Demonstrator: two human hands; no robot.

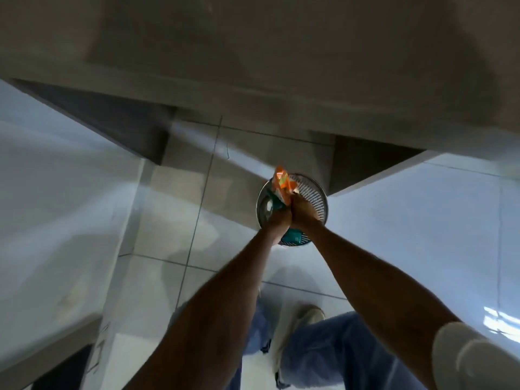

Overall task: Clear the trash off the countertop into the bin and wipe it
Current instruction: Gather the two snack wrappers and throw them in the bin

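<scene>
Together, both hands (292, 213) clasp crumpled wrappers (282, 185) above the mesh bin (316, 192).

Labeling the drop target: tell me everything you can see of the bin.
The bin is a round metal mesh wastebasket with a solid rim, standing upright on the pale tiled floor beside a grey counter base. Seen from above, its mouth is partly covered by both hands, which hold orange and teal wrappers over it. Its contents are unclear.

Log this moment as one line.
stage: binning | hands: together, gripping wrappers | position: over bin | wrappers: not dropped
</scene>
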